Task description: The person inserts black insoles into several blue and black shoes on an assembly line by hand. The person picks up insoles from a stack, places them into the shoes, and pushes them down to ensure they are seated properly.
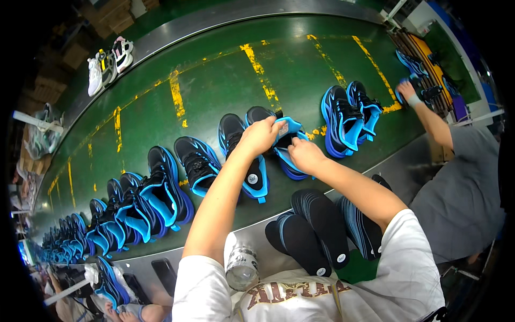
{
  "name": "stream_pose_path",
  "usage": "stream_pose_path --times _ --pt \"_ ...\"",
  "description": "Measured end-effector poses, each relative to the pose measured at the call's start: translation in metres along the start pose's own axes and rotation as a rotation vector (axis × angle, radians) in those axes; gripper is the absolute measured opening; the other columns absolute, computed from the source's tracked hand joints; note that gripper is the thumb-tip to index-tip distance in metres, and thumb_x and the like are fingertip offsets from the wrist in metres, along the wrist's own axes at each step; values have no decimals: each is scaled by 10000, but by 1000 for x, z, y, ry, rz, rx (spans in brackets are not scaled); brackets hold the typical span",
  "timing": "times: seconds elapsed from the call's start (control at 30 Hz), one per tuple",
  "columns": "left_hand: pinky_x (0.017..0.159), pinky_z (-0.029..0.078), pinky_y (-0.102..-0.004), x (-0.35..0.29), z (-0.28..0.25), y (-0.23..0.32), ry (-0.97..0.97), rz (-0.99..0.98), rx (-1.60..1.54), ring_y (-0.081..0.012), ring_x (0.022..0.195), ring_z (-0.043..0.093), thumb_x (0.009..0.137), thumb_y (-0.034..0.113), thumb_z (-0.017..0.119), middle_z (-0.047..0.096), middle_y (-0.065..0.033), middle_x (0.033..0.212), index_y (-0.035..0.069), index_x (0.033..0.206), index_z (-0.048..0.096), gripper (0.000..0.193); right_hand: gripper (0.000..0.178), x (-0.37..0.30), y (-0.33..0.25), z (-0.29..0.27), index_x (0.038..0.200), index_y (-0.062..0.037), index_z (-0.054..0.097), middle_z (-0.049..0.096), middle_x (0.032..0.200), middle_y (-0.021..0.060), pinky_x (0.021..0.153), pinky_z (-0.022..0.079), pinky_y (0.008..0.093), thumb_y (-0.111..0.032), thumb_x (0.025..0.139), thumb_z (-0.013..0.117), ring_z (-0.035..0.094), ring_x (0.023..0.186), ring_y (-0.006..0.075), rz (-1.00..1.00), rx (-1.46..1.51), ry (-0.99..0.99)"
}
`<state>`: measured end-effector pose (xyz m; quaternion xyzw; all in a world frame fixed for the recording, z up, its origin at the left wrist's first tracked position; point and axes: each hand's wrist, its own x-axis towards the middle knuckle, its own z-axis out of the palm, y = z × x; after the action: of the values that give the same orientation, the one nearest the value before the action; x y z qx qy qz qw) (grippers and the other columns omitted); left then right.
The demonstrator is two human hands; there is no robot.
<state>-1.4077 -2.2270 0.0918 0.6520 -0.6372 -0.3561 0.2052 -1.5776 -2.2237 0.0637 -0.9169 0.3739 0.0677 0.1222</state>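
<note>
Both my hands are on a black sneaker (289, 169) with bright blue lining, standing on the green belt. My left hand (259, 137) grips the upper edge of its opening, near a pale label inside. At the other side of the opening, my right hand (307, 155) has its fingers curled at the collar, the tips partly hidden. Just left, partly behind my left forearm, stands a matching sneaker (230, 129); an insole with a round white sticker (253, 178) shows in its heel. Black insoles (319, 225) with fine blue lines lie near me, partly under my right forearm.
More matching sneakers (161, 188) line the belt (214, 80) leftward; another pair (343, 115) stands right. A clear plastic jar (242, 268) and a phone (164, 275) sit on the metal edge. At right a co-worker's hand (407, 91) handles a sneaker. Pale sneakers (110, 61) stand far left.
</note>
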Motion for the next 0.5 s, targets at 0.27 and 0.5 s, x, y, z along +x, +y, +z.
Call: stream_pose_path --times 0.27,0.5 --pt "719 434 -423 -2 -1 6 -12 27 67 -388 853 556 865 390 437 590 -230 852 22 984 538 399 262 20 -1 4 933 8 619 565 975 182 776 456 379 -128 770 467 557 894 293 -36 -216 -332" --pt "714 434 -421 -4 3 0 29 54 29 -386 852 556 867 375 444 584 -234 856 23 982 531 381 329 34 -6 -16 1051 -16 598 463 1192 210 897 398 369 -150 796 436 464 1089 320 -64 -264 -753"
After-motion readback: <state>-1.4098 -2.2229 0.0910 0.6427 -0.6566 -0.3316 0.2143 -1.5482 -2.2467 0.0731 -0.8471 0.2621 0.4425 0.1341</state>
